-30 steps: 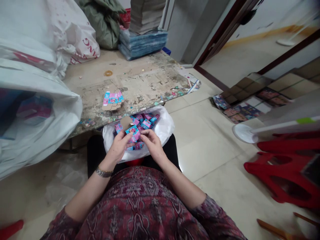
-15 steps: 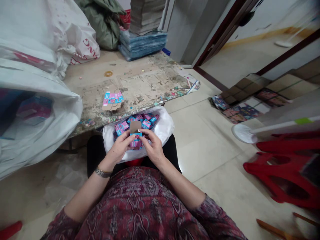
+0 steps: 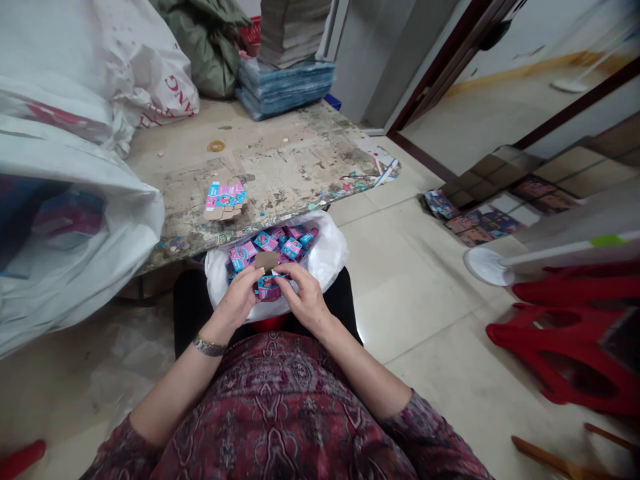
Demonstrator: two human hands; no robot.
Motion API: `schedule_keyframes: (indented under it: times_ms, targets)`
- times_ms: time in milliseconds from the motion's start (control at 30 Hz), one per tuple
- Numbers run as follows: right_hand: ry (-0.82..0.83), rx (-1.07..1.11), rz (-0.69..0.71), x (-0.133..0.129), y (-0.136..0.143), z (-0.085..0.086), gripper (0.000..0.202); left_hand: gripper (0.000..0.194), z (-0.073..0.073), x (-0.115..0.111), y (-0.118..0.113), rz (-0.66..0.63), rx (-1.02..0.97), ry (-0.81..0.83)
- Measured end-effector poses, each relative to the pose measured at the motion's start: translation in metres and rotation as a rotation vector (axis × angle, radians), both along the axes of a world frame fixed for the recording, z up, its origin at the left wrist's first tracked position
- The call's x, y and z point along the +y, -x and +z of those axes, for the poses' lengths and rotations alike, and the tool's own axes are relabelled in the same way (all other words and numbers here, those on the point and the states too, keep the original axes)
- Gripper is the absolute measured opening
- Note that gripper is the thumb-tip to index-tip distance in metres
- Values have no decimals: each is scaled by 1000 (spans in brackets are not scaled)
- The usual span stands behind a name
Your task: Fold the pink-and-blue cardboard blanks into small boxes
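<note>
Between my two hands is a small pink and blue cardboard box [image 3: 269, 288], its brown inner flap standing up at the top. My left hand [image 3: 241, 295] grips the box's left side, thumb near the flap. With thumb and fingers at the upper right edge, my right hand [image 3: 303, 293] pinches the box by a small white side flap. Both hands are over a white plastic bag [image 3: 330, 248] on my lap, which holds several small pink and blue boxes [image 3: 291, 247]. Beyond it, a flattened pink and blue carton [image 3: 226, 198] lies on the worn table [image 3: 290, 163].
A large white sack [image 3: 125, 207] bulges at the left. At the table's back are a green bag [image 3: 207, 47] and a blue plastic-wrapped stack [image 3: 285, 87]. A tape roll [image 3: 217, 146] lies on the table. Red stools [image 3: 560, 340] and brown cartons [image 3: 493, 167] stand at the right.
The box in my hands has tipped, and its brown flap looks shorter from above. My left thumb has moved up to the flap's edge; my right fingers have shifted slightly down and left.
</note>
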State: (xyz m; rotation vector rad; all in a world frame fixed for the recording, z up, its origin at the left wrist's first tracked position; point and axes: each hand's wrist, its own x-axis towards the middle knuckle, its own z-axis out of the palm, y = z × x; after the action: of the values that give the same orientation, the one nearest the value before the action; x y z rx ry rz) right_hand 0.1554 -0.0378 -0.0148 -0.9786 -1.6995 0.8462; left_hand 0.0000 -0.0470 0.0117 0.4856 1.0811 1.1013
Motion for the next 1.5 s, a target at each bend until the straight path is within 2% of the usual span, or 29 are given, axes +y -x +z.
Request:
schedule_keyframes:
  times_ms: [167, 267, 400, 467, 667, 767, 933, 1033, 1200, 1333, 1500]
  targets:
    - [59, 46, -13, -3, 2, 2, 16, 38, 0, 0, 1, -51, 129, -43]
    - [186, 130, -42, -3, 5, -2, 9, 37, -1, 1, 4, -71, 224, -107]
    - [387, 266, 5, 0, 8, -12, 33, 46, -6, 3, 9, -93, 375, -135]
    - [428, 292, 72, 1, 8, -14, 37, 50, -8, 2, 9, -120, 399, -127]
    - [352, 282, 154, 1, 6, -8, 28, 51, -10, -1, 7, -177, 249, -63]
    - [223, 244, 158, 0, 5, -5, 29, 46, -9, -2, 8, -179, 205, -36]
    - [15, 53, 190, 0, -1, 2, 22, 42, -9, -1, 10, -198, 149, 42]
    - [33, 27, 202, 0, -4, 6, 24, 40, -11, -1, 11, -197, 121, 51]
    - [163, 69, 146, 1, -4, 7, 23, 36, -17, -2, 11, -158, 76, -11]
    - [200, 62, 124, 2, -5, 7, 20, 44, -19, -1, 12, -204, 151, -85]
    - [202, 44, 88, 0, -6, 8, 19, 53, -20, 0, 13, -264, 225, -90]
